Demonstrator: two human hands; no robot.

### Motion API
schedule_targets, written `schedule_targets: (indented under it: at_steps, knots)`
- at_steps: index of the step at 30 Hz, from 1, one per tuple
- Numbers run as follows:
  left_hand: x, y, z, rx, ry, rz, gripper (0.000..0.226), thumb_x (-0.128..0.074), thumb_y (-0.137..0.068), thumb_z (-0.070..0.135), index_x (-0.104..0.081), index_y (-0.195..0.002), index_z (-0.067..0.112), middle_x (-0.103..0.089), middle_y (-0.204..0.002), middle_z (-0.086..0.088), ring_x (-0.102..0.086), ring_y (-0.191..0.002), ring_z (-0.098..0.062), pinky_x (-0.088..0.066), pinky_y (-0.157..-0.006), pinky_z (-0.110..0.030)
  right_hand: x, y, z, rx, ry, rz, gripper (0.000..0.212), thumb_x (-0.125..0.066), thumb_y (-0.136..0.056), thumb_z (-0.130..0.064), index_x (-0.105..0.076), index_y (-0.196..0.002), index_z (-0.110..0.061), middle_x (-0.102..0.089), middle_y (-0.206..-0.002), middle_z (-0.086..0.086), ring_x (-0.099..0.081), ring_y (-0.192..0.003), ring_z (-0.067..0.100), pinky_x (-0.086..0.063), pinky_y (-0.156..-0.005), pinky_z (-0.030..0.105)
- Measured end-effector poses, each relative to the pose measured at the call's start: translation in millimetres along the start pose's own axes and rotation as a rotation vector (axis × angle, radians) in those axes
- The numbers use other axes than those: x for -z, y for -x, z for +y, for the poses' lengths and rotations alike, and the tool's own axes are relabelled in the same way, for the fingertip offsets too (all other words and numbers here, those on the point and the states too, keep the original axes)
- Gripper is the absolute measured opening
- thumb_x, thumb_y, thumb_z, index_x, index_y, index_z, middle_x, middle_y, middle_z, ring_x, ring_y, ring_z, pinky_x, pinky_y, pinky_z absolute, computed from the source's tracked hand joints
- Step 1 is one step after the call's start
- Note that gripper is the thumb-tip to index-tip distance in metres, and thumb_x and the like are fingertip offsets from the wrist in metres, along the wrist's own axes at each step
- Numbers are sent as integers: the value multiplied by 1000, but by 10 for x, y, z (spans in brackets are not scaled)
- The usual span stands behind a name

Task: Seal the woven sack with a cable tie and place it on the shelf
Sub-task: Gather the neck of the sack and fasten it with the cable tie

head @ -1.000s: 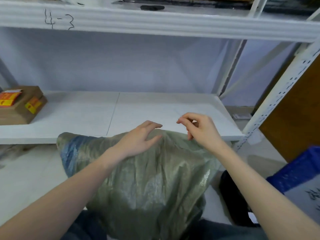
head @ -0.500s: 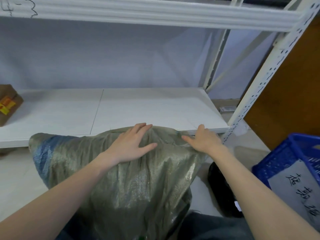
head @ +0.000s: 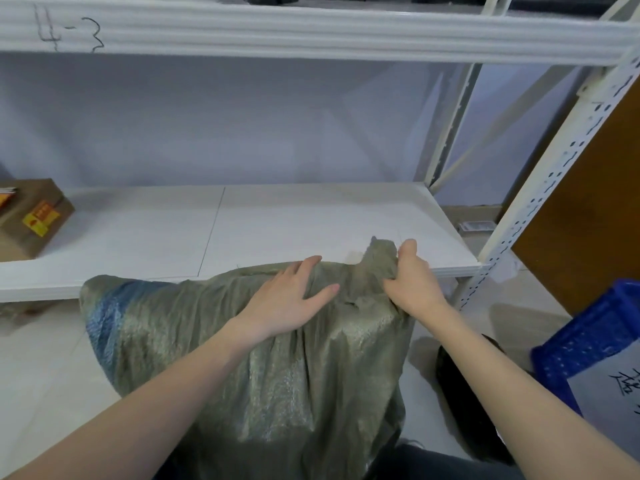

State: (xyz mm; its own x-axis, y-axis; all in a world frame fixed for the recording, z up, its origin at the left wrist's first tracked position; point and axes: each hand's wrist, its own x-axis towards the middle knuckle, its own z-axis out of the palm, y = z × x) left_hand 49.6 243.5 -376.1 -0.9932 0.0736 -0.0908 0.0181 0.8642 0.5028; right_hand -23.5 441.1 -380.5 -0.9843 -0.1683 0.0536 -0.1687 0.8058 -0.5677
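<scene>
Both hands on the woven sack at the shelf edge.
Right hand (head: 414, 284) clenched the sack's (head: 263, 368) bunched top corner; left hand (head: 289, 299) lay flat, released, at its 9 o'clock. Sack leaned against the white shelf (head: 277, 230); cardboard box (head: 31, 220) at far 10 o'clock.

My left hand (head: 289, 301) and right hand (head: 414, 282) appear at centre frame, both bare: no gloves, rings, watch or bands. My forearms enter from the lower left and lower right corners and are uncovered along their whole visible length; no sleeve edge reaches into view. My nails are short and unpainted where they show, on the left fingers (head: 308, 263) near centre. At the bottom edge, right of centre, a strip of dark blue-grey fabric (head: 446, 467) marks my clothing, probably trousers; its cut cannot be told.
</scene>
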Motion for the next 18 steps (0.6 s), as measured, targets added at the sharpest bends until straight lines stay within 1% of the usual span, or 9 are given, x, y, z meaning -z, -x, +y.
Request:
schedule_targets:
  at_steps: [4, 6, 8, 9, 11, 13, 15, 16, 18]
  knots:
    - [47, 1, 105, 127, 255, -23, 65, -31, -89, 66, -23, -143, 32, -59, -120, -6, -54, -111, -22, -37, -85, -33, 13, 167, -298, 288, -153, 17, 33, -53, -84, -2, -24, -86, -17, -45, -72, 2, -51, -68, 28, -39, -60, 41]
    - [81, -24, 120, 164, 430, -24, 72, -31, -83, 73, -26, -142, 32, -60, -114, 1, -57, -103, -18, -40, -88, -34, 20, 227, -432, 349, -218, -3, 36, -54, -83, -1, -23, -82, -20, -47, -76, 4, -53, -70, 26, -40, -62, 37]
    - [113, -47, 130, 185, 631, 7, 88, -34, -71, 84, -28, -142, 32, -59, -124, 4, -60, -107, -15, -42, -100, -38, 19, 266, -536, 379, -281, -1, 40, -56, -82, 0, -23, -79, -23, -49, -78, 4, -53, -71, 21, -37, -60, 27]
    - [131, -52, 139, 188, 716, 36, 89, -37, -71, 84, -29, -141, 31, -59, -123, 5, -61, -104, -13, -45, -101, -40, 15, 282, -577, 389, -313, -1, 39, -57, -82, 0, -24, -80, -21, -49, -78, 4, -51, -70, 19, -36, -58, 24]
    - [173, -52, 176, 157, 835, 105, 69, -45, -85, 64, -33, -138, 21, -60, -103, 7, -61, -88, -10, -50, -94, -38, 14, 310, -630, 387, -368, -4, 34, -59, -81, 0, -28, -86, -12, -49, -79, 5, -48, -68, 18, -35, -57, 24]
    - [208, -60, 204, 112, 913, 177, 47, -54, -91, 40, -38, -130, 19, -63, -95, 5, -61, -80, -11, -53, -81, -31, 22, 312, -647, 365, -396, 6, 34, -60, -81, -2, -27, -88, -9, -45, -76, 5, -46, -65, 19, -35, -56, 28]
    - [231, -67, 211, 73, 961, 256, 47, -63, -88, 24, -38, -127, 17, -68, -99, -2, -66, -78, -8, -52, -67, -18, 30, 308, -646, 324, -410, 8, 38, -63, -81, -7, -25, -86, -12, -42, -74, 0, -45, -64, 17, -34, -56, 28]
    - [246, -66, 209, 68, 978, 303, 50, -66, -86, 18, -38, -127, 16, -68, -101, -5, -67, -79, -7, -51, -65, -14, 35, 307, -646, 296, -414, 2, 43, -66, -81, -13, -24, -86, -14, -43, -77, -2, -46, -66, 15, -35, -57, 28]
    - [291, -56, 215, 49, 1002, 381, 54, -69, -83, 9, -38, -128, 13, -67, -105, -8, -67, -83, -10, -53, -68, -16, 50, 299, -650, 210, -400, -12, 54, -74, -75, -30, -25, -89, -14, -48, -86, -2, -51, -73, 13, -37, -57, 25]
